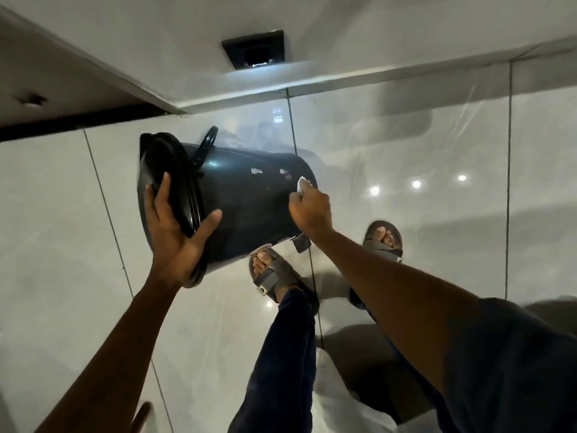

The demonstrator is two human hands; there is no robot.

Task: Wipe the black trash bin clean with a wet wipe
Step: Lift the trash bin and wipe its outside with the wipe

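The black trash bin (246, 198) is tipped on its side above the glossy tiled floor, lid end to the left, base to the right. My left hand (175, 232) grips the lid rim and holds the bin up. My right hand (310, 210) presses a small white wet wipe (301, 184) against the bin's wall near the base. A few white specks (256, 171) dot the wall left of the wipe. A looped handle (207, 140) sticks up behind the lid, and a pedal (301, 242) juts from the base.
My two feet in grey sandals (274, 273) (384, 239) stand on the floor just below the bin. A white wall with a dark square socket (254, 50) runs behind. A cabinet edge (78, 85) crosses the upper left. White plastic (340, 401) lies by my legs.
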